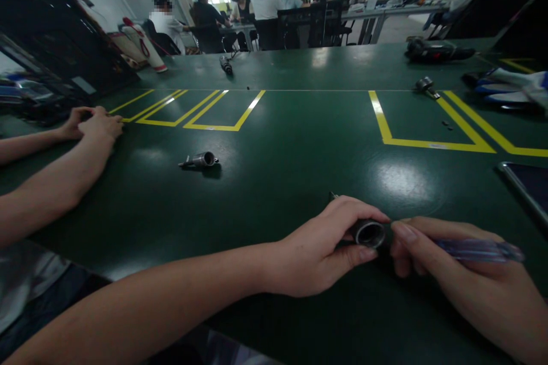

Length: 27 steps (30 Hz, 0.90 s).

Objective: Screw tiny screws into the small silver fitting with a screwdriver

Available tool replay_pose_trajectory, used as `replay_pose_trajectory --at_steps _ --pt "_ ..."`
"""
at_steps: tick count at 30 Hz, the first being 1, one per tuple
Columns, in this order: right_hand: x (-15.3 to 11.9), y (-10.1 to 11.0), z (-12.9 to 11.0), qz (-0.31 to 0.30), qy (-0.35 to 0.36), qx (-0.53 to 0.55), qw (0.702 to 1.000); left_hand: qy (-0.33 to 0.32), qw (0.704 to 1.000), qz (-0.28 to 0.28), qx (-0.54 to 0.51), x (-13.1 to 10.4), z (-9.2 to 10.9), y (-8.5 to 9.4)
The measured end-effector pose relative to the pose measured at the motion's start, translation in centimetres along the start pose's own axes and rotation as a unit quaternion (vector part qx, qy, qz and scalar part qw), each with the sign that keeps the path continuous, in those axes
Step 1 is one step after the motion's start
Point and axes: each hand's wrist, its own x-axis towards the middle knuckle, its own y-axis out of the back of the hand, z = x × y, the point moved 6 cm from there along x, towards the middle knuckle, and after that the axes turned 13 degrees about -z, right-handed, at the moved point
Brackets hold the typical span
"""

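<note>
My left hand (323, 248) holds a dark metal cylinder (370, 234) between thumb and fingers, its round open end turned toward me, low over the green table. Just right of it, my right hand (449, 262) grips a clear purplish screwdriver handle (479, 250); its fingertips are pinched beside the cylinder, and the tool's tip is hidden. A similar metal cylinder (203, 160) lies on its side on the table to the left, with a thin rod sticking out of its left end.
Yellow tape outlines (432, 144) mark the green table (274, 182). Another metal part (425, 85), a black power tool (439, 51), gloves (509, 88) and a dark tablet-like object (528, 182) are at right. Another person's hands (96, 124) rest at far left.
</note>
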Motion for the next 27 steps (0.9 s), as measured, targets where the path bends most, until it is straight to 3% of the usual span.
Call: replay_pose_trajectory --at_steps 6,10,16,18,27 --pt "-0.1 0.8 0.2 0.02 -0.021 0.023 0.999 0.008 1.0 0.009 0.006 0.1 -0.3 0.2" --pt "-0.4 0.6 0.4 0.009 -0.027 0.041 0.999 0.034 0.997 0.035 -0.059 -0.2 -1.0 0.6" --pt "-0.7 -0.9 -0.7 -0.118 0.018 0.075 0.99 0.052 0.975 0.112 -0.185 -0.8 -2.0 1.4" --pt "-0.7 -1.2 -1.2 -0.133 0.032 0.068 0.988 0.049 0.966 0.132 -0.217 -0.8 -2.0 1.7" --pt "-1.2 -1.8 -1.8 -0.106 0.058 -0.002 0.993 0.057 0.943 0.18 -0.274 -0.9 -2.0 2.3"
